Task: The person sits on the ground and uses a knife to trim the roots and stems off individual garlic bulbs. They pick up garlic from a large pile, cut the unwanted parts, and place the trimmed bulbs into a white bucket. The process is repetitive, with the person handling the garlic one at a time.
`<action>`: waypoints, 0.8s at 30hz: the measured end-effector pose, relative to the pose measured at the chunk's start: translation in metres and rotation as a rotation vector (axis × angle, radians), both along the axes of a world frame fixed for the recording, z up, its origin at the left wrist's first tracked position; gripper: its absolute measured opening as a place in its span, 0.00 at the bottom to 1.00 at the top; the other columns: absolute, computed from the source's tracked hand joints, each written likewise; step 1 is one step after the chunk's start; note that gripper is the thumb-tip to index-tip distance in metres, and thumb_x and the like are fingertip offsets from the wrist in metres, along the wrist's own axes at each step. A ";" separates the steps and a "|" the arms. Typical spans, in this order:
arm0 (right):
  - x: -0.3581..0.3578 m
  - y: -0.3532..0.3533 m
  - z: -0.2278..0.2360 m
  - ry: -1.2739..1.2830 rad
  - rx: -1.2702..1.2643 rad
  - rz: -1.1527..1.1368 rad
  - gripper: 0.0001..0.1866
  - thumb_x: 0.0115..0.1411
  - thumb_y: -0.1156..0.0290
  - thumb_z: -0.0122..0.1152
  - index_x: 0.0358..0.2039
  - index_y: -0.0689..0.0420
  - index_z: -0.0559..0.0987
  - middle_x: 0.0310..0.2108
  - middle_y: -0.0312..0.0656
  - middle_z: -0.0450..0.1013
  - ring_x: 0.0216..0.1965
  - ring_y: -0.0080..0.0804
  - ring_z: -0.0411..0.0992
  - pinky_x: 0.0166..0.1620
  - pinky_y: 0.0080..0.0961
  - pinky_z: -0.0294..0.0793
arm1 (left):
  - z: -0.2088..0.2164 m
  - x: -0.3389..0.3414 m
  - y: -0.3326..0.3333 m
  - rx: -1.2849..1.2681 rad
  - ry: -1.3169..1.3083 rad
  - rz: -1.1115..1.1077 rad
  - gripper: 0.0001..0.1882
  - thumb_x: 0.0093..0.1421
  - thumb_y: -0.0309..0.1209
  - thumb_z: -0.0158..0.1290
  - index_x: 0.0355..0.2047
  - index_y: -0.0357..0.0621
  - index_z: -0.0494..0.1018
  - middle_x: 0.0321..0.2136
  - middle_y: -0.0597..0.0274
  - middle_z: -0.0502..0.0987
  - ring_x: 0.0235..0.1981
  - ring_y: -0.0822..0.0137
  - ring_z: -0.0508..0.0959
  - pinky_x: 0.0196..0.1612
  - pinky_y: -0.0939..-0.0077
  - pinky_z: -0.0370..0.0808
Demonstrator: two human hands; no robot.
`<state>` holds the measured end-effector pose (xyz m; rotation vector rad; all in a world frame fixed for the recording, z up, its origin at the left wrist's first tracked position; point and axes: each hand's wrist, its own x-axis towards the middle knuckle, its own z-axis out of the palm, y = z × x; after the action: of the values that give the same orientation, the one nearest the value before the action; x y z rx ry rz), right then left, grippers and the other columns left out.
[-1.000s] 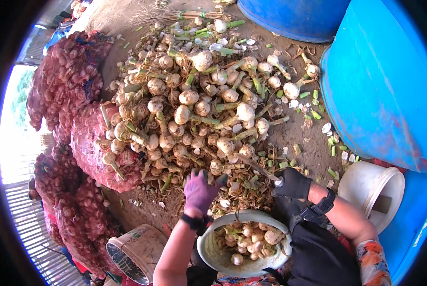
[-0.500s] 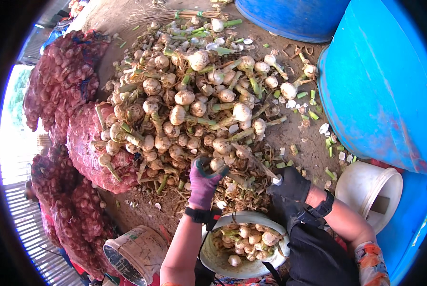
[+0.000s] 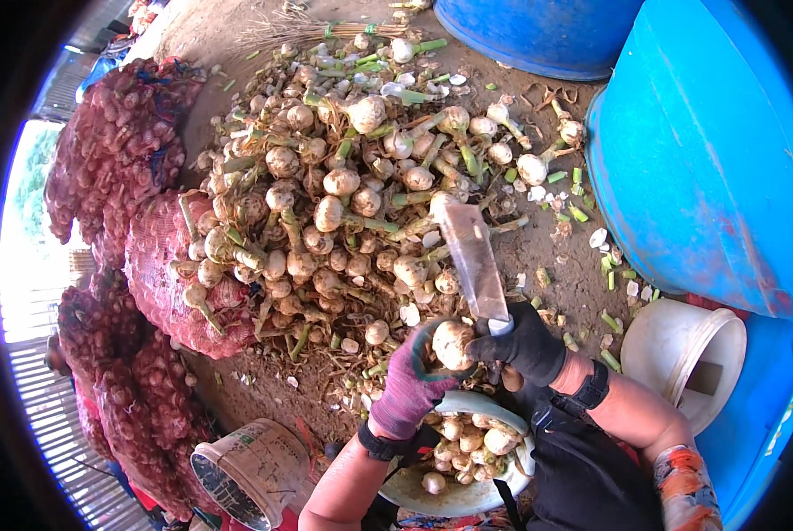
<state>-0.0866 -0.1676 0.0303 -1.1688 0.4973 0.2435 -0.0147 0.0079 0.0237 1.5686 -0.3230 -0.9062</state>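
My left hand [image 3: 414, 376], in a purple knitted glove, is closed around a garlic bulb [image 3: 453, 345] just above the rim of a pale bucket [image 3: 405, 506]. In a black glove, my right hand [image 3: 529, 347] grips a broad-bladed knife [image 3: 474, 261], whose blade points up and away over the pile. The right fingers come close to the bulb's right side; whether they touch it I cannot tell. Trimmed garlic bulbs [image 3: 467, 442] lie inside the bucket. Ahead spreads a large heap of garlic [image 3: 317, 203], many bulbs with their stalks on.
Red mesh sacks [image 3: 118, 142] of garlic line the left side. A dirty white bucket [image 3: 255, 469] tilts at the lower left, and another white bucket [image 3: 662, 354] lies on its side at the right. Large blue tubs [image 3: 697, 159] stand at the right. Cut stalk pieces litter the ground.
My left hand has moved right with a garlic bulb, toward my right hand. The knife has swung more upright, its flat blade now showing. Both hands are now close together.
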 end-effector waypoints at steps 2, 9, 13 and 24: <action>0.000 -0.002 0.007 0.013 0.006 0.064 0.13 0.46 0.64 0.70 0.23 0.58 0.75 0.18 0.32 0.71 0.22 0.18 0.66 0.27 0.23 0.68 | 0.001 -0.007 0.003 -0.128 0.360 0.075 0.31 0.45 0.19 0.61 0.50 0.36 0.64 0.41 0.63 0.75 0.41 0.69 0.75 0.49 0.75 0.71; -0.017 -0.007 0.012 -0.445 -0.824 0.366 0.10 0.43 0.65 0.66 0.21 0.55 0.74 0.16 0.42 0.68 0.20 0.37 0.69 0.25 0.30 0.66 | 0.001 -0.001 0.015 -0.177 0.339 0.047 0.36 0.47 0.34 0.64 0.53 0.36 0.60 0.40 0.59 0.75 0.41 0.70 0.76 0.45 0.75 0.74; -0.021 -0.005 0.003 -0.509 -0.893 0.444 0.08 0.39 0.67 0.64 0.21 0.53 0.75 0.15 0.42 0.67 0.19 0.41 0.68 0.25 0.35 0.66 | 0.031 -0.003 0.003 -0.085 0.277 0.035 0.52 0.38 0.53 0.67 0.56 0.35 0.57 0.39 0.59 0.76 0.40 0.69 0.76 0.46 0.74 0.73; -0.023 -0.004 -0.016 -0.482 -0.912 0.448 0.05 0.38 0.69 0.60 0.18 0.53 0.74 0.17 0.43 0.69 0.21 0.44 0.70 0.26 0.37 0.68 | 0.004 -0.012 0.022 -0.055 0.281 -0.036 0.41 0.44 0.35 0.65 0.54 0.35 0.56 0.36 0.61 0.76 0.36 0.71 0.76 0.41 0.77 0.73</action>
<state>-0.1095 -0.1718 0.0139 -2.1599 -0.1303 0.1003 -0.0264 0.0303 0.0276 1.3677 -0.1743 -1.1209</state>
